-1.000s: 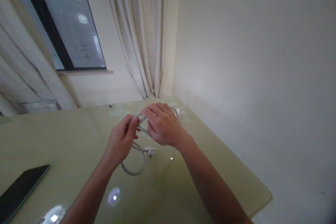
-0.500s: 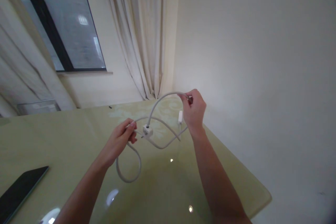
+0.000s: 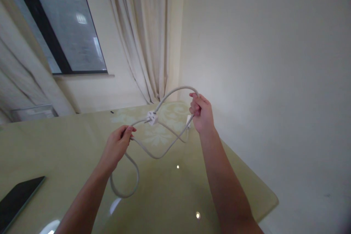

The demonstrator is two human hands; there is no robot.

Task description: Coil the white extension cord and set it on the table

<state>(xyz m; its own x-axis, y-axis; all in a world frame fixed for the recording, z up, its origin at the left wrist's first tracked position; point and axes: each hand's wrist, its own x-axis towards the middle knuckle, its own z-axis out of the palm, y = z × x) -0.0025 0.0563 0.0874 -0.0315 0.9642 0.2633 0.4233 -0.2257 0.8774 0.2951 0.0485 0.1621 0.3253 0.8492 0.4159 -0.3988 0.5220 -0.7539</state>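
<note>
A white power cable (image 3: 153,153) hangs in loops above a glossy pale green table (image 3: 68,146). My left hand (image 3: 116,147) pinches the cable at the left, and a loop droops below it to the table. My right hand (image 3: 201,111) is closed around the cable higher up on the right, where it arches over. A white plug (image 3: 152,117) at the cable's end hangs in the air between my hands. A small white connector (image 3: 188,120) shows just left of my right hand.
A dark flat phone or tablet (image 3: 19,199) lies at the table's left front. Cream curtains (image 3: 142,33) and a window (image 3: 57,25) stand behind the table. A plain wall is on the right. The table's rounded right corner (image 3: 271,201) is near my right arm.
My hands have drawn apart from a bunched hold on the cable. The right hand rose to the right with the cable, and the plug lifted off the table into the air.
</note>
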